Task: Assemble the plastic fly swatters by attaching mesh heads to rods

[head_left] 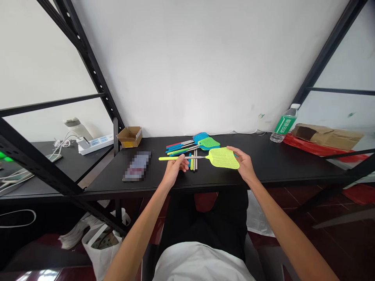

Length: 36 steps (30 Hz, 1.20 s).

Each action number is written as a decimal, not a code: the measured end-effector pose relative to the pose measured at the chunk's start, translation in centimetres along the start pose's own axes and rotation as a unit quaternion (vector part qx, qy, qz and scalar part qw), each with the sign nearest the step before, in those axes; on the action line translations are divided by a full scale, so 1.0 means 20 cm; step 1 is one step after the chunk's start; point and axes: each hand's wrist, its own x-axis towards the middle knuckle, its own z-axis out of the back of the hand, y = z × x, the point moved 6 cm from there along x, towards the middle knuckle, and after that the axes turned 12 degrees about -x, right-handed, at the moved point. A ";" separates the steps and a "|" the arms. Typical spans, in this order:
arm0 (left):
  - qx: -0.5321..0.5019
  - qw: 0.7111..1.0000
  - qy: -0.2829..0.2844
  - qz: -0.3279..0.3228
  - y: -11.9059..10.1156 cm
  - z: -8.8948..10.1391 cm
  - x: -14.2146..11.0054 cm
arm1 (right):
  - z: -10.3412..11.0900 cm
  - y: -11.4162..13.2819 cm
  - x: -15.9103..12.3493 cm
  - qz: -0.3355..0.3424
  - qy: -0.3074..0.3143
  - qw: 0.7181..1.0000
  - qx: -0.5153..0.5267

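Observation:
A yellow-green fly swatter (224, 157) is held level above the black table, its mesh head to the right and its handle to the left. My left hand (176, 165) pinches it where the yellow handle meets the thin metal shaft. The fingers of my right hand (242, 162) close on the far edge of the mesh head. Behind it lies a pile of fly swatters with a green head (209, 143) and a blue head (200, 136), their handles pointing left. Below the held shaft, several loose handles and metal rods (195, 160) lie on the table, partly covered by my left hand.
A small open cardboard box (129, 137) and a blurred phone-like object (137, 166) sit on the left. A water bottle (284, 124) stands at the right, beside brown cardboard (326, 134) on red plastic. Black metal frame posts rise on both sides. A power strip (96, 143) lies far left.

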 end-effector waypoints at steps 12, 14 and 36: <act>-0.011 1.000 -0.019 -0.005 0.00 0.01 0.00 | -0.01 0.04 -0.01 -0.012 0.024 0.998 -0.057; -0.012 1.000 -0.018 -0.006 0.00 0.01 0.00 | -0.01 0.04 -0.01 -0.006 0.026 0.998 -0.062; -0.044 0.998 -0.034 -0.004 0.00 0.02 0.01 | -0.03 0.02 -0.02 -0.041 0.042 0.995 -0.078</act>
